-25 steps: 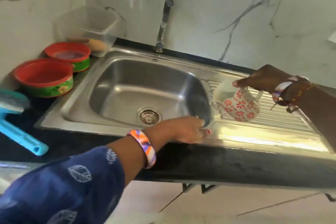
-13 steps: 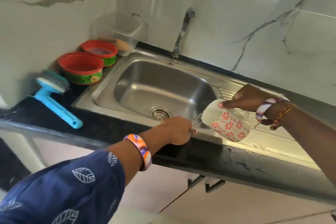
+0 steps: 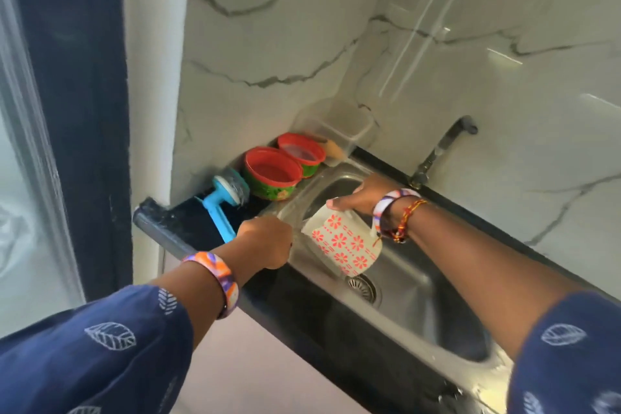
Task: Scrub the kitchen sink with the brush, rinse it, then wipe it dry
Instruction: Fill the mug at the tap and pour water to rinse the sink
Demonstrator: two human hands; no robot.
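— Stainless steel kitchen sink (image 3: 413, 282): why is the white mug with red flowers (image 3: 342, 242) tipped over it?

— To my eye, she's rinsing; the right hand (image 3: 361, 197) grips the mug by its rim, mouth aimed at the near-left edge, where the left hand (image 3: 267, 244) rubs, fingers curled on the rim.

— And the blue-handled scrub brush (image 3: 223, 203)?

— Idle on the black stone counter (image 3: 188, 228), beside two red-lidded tubs (image 3: 272, 175), under white marble wall tiles (image 3: 504, 44).

brush (image 3: 224, 203) on counter (image 3: 188, 228) left of sink (image 3: 420, 282); bowls (image 3: 272, 175) behind brush.
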